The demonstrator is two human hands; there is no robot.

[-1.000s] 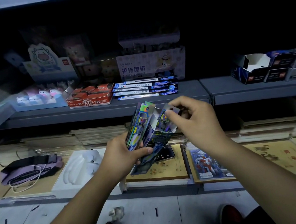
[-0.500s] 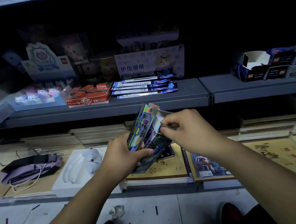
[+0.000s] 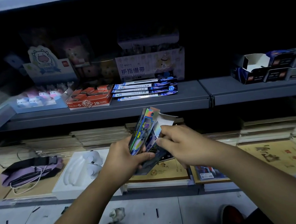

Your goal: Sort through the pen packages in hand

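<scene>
My left hand (image 3: 126,159) grips a bunch of shiny holographic packets (image 3: 143,130) upright in front of the shelves, thumb across their lower part. My right hand (image 3: 181,144) pinches one packet of the bunch near its middle, fingers curled at its right edge. A white card back (image 3: 166,121) sticks out at the top right of the bunch. The packets' lower ends are hidden behind my hands.
Below lie stacked notebooks (image 3: 160,173), a white tray (image 3: 81,174) and a purple pouch (image 3: 31,170). The grey upper shelf (image 3: 107,108) carries a red 2B box (image 3: 89,97), blue packets (image 3: 145,89), a display carton (image 3: 150,66) and dark boxes (image 3: 273,69).
My right hand came down from the top of the packets to their middle, closer to my left hand. The bunch sank slightly and closed up.
</scene>
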